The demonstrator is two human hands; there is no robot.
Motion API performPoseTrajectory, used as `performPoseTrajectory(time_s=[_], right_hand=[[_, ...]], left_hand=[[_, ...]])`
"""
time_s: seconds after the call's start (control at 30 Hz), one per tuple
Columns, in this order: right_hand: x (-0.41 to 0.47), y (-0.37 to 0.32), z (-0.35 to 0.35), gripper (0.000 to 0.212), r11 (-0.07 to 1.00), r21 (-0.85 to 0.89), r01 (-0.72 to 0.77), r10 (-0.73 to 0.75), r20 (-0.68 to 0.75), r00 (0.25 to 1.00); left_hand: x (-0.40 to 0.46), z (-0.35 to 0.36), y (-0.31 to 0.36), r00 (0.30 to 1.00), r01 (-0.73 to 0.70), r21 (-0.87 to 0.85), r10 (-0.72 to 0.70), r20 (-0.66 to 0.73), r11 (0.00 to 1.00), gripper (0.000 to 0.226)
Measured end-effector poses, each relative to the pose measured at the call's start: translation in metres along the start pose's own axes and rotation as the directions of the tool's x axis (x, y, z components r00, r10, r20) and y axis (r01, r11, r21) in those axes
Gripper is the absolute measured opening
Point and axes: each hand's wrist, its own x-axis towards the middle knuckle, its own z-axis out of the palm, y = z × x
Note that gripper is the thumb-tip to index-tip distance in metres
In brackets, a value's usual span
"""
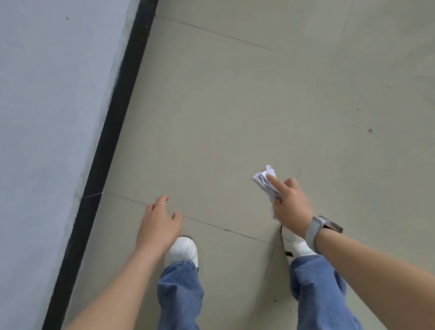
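Observation:
My right hand (290,204) grips a crumpled white paper wad (265,182), whose upper end sticks out past my forefinger. A grey watch sits on that wrist. My left hand (160,223) hangs in the air over the floor with relaxed, slightly bent fingers and holds nothing. Both hands are out in front of me above my feet.
I stand on a glossy beige tiled floor (270,92). A pale grey wall (23,111) with a black skirting strip (111,154) runs diagonally along my left. Below are my blue jeans and white shoes (182,251). A few dark specks lie on the tiles to the right.

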Motion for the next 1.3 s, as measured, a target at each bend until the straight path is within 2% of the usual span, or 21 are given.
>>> performPoseTrajectory(time_s=[0.17,0.3,0.43,0.57,0.67,0.8,0.87,0.9,0.93,1.0,1.07,1.1,1.17,1.2,1.23,1.27,1.3], right_hand=[[0.04,0.006,-0.02,0.058,0.977,-0.1,0.191,-0.179,0.116,0.977],[0.071,0.008,-0.011,0.056,0.94,-0.204,0.273,-0.242,0.164,0.956],[0.087,0.007,0.014,0.054,0.887,-0.263,0.379,-0.326,0.223,0.919],[0.132,0.017,0.068,0.054,0.76,-0.379,0.528,-0.45,0.28,0.848],[0.183,0.033,0.104,0.056,0.685,-0.491,0.539,-0.509,0.209,0.835],[0.224,0.041,0.145,0.061,0.744,-0.532,0.404,-0.493,-0.031,0.869],[0.214,0.042,0.181,0.066,0.738,-0.566,0.368,-0.487,-0.07,0.87],[0.199,0.045,0.205,0.068,0.693,-0.588,0.417,-0.536,-0.034,0.843],[0.179,0.048,0.23,0.069,0.61,-0.591,0.528,-0.629,0.044,0.776],[0.128,0.059,0.285,0.071,0.355,-0.493,0.794,-0.791,0.294,0.536],[0.084,0.068,0.317,0.055,0.09,-0.338,0.937,-0.75,0.596,0.287],[0.074,0.07,0.322,0.05,0.024,-0.291,0.956,-0.728,0.651,0.216],[0.084,0.06,0.311,0.056,-0.053,-0.273,0.961,-0.758,0.637,0.139],[0.1,0.054,0.298,0.06,-0.081,-0.313,0.946,-0.771,0.621,0.139],[0.123,0.049,0.282,0.065,-0.071,-0.395,0.916,-0.78,0.594,0.196],[0.15,0.041,0.263,0.07,0.019,-0.498,0.867,-0.785,0.53,0.322],[0.178,0.032,0.243,0.072,0.201,-0.582,0.788,-0.78,0.391,0.489]], left_hand=[[-0.007,0.051,-0.006,0.977,0.187,-0.232,-0.205,-0.052,0.955,0.054],[-0.008,0.105,-0.03,0.944,0.309,-0.279,-0.329,-0.026,0.909,0.062],[-0.005,0.15,-0.055,0.926,0.359,-0.335,-0.378,0.01,0.871,0.07],[0.031,0.206,-0.088,0.911,0.37,-0.451,-0.413,0.003,0.812,0.075],[0.065,0.252,-0.114,0.891,0.373,-0.481,-0.451,-0.053,0.793,0.077],[0.096,0.297,-0.148,0.786,0.4,-0.493,-0.566,-0.25,0.773,0.067],[0.101,0.314,-0.158,0.749,0.383,-0.505,-0.58,-0.32,0.774,0.06],[0.102,0.321,-0.162,0.744,0.369,-0.499,-0.571,-0.347,0.784,0.057],[0.102,0.327,-0.164,0.74,0.356,-0.49,-0.561,-0.373,0.796,0.054],[0.1,0.334,-0.173,0.711,0.339,-0.482,-0.555,-0.432,0.808,0.049],[0.097,0.335,-0.184,0.668,0.329,-0.489,-0.565,-0.485,0.808,0.05],[0.096,0.334,-0.189,0.651,0.329,-0.49,-0.57,-0.501,0.807,0.049],[0.096,0.329,-0.2,0.628,0.337,-0.494,-0.582,-0.516,0.802,0.047],[0.097,0.328,-0.202,0.63,0.343,-0.493,-0.585,-0.512,0.8,0.049],[0.099,0.326,-0.204,0.638,0.349,-0.493,-0.587,-0.498,0.797,0.052],[0.102,0.324,-0.206,0.647,0.353,-0.497,-0.591,-0.481,0.792,0.055],[0.105,0.321,-0.208,0.653,0.359,-0.502,-0.596,-0.467,0.787,0.058]])
